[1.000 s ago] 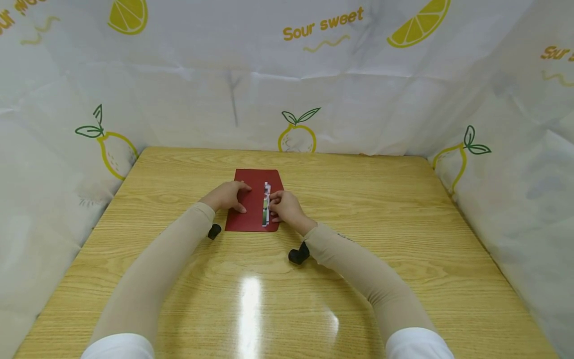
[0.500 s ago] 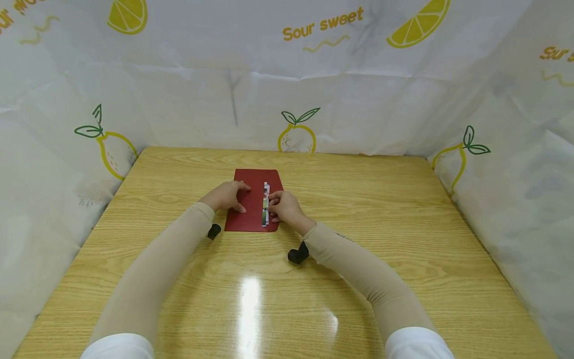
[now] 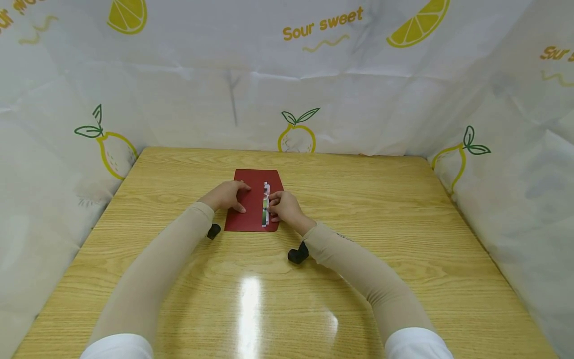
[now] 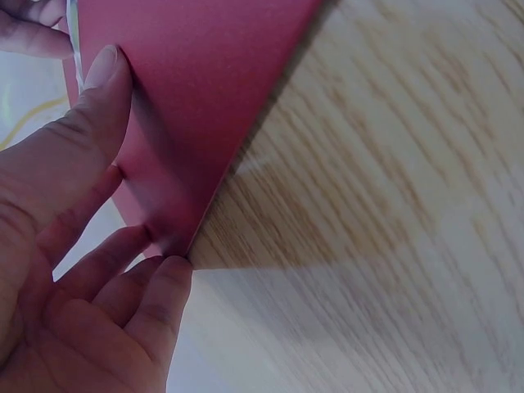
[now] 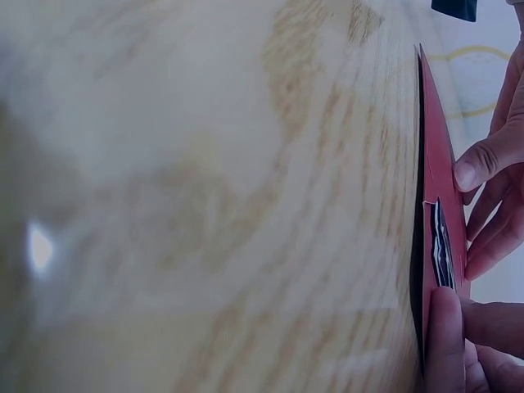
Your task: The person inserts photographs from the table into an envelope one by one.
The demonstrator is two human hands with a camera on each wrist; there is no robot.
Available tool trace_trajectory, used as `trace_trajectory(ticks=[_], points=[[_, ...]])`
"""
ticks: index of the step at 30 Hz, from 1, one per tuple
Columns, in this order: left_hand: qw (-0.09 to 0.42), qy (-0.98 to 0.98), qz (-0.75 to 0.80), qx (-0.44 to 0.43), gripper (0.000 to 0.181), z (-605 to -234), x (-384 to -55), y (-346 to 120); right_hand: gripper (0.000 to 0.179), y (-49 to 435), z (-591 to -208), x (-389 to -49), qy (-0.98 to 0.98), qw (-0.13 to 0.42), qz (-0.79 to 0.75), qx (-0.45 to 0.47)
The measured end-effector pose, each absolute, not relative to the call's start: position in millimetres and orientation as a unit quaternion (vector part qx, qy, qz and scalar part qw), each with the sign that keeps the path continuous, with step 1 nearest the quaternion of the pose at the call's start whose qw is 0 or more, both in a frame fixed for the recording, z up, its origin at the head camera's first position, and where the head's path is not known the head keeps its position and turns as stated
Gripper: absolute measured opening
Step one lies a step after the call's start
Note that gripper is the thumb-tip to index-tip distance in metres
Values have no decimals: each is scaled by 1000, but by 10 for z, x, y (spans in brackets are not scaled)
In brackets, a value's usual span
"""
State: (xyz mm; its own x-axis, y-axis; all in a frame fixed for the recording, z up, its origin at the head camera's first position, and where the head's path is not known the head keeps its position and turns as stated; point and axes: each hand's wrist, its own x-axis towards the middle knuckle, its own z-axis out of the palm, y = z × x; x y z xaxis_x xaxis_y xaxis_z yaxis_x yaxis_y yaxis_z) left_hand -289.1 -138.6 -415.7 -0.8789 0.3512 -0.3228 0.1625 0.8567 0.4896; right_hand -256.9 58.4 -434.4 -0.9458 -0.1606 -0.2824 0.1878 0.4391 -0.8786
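Observation:
A red envelope [image 3: 254,178] lies on the wooden table, its flap side towards the right. A thin stack of printed cards or photos [image 3: 265,215] sticks out as a narrow strip at its opening. My left hand [image 3: 226,196] rests on the left part of the envelope, thumb and fingers spread; in the left wrist view that hand's thumb [image 4: 106,98] lies over the red surface. With curled fingers my right hand [image 3: 288,207] pinches the stack's right edge. The right wrist view shows the stack's edges [image 5: 443,258] inside the envelope's mouth, beside the right thumb [image 5: 445,332].
Black camera pieces show below the left wrist [image 3: 214,231] and right wrist [image 3: 298,254]. Behind and at both sides of the table [image 3: 358,199] hang white sheets [image 3: 188,94] with a lemon print. Light glares off the table's near part.
Almost nothing differs; both hands stay at the envelope, and the strip of cards showing looks very slightly narrower than a second ago.

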Motion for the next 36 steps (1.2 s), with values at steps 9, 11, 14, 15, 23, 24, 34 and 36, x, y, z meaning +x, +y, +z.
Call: trace_trajectory(ticks=[9, 11, 14, 15, 23, 24, 34, 36], points=[[202, 942, 228, 138, 70, -4157, -2893, -1387, 30, 589, -4363, -2584, 827, 166, -537, 6], [201, 942, 228, 138, 70, -4159, -2899, -1389, 31, 596, -4368, -2588, 825, 168, -539, 3], [199, 943, 229, 138, 70, -4166, -2910, -1389, 32, 606, -4375, -2596, 823, 169, -542, -1], [199, 943, 229, 138, 70, -4171, -2911, -1390, 32, 608, -4377, -2598, 822, 170, -543, -2], [200, 942, 232, 136, 70, -4181, -2899, -1376, 32, 634, -4371, -2609, 811, 178, -558, 12], [201, 942, 233, 135, 70, -4179, -2897, -1376, 31, 641, -4363, -2608, 808, 179, -561, 13], [202, 938, 245, 138, 66, -4155, -2897, -1404, 35, 805, -4125, -2565, 771, 173, -613, 7], [200, 937, 249, 143, 64, -4133, -2903, -1427, 36, 893, -4072, -2575, 773, 168, -612, -8]])
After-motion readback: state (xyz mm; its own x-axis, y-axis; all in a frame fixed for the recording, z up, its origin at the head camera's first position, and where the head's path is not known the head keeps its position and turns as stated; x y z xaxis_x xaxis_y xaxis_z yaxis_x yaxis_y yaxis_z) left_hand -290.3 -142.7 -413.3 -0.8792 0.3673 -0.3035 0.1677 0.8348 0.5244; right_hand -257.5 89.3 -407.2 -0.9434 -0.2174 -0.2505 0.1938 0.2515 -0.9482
